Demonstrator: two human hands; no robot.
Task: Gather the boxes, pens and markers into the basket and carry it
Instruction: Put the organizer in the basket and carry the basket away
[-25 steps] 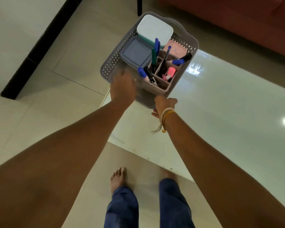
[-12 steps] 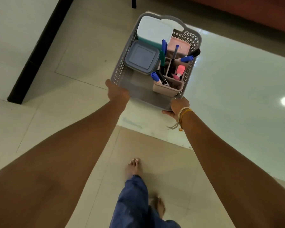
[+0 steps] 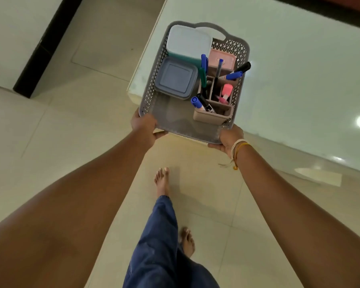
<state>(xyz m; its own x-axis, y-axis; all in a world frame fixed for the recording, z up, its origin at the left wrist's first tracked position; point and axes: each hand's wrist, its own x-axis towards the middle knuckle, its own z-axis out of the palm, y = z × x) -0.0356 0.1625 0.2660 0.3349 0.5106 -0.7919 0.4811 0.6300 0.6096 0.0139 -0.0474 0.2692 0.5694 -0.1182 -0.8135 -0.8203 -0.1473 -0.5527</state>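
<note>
Both hands, left hand (image 3: 144,126) and right hand (image 3: 229,138), are gripping the near end of the basket (image 3: 154,84), its long axis running straight away from the grip over the desk (image 3: 299,59).

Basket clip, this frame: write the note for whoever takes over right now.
Left hand grips the basket at its near left corner; right hand grips the near right corner.
Inside: white-lidded box, grey-lidded box, pink box, and an organizer holding the pens and markers.
Done: everything visible is gathered; basket is held in the air above floor and table.
Left: finish carrying it.
</note>
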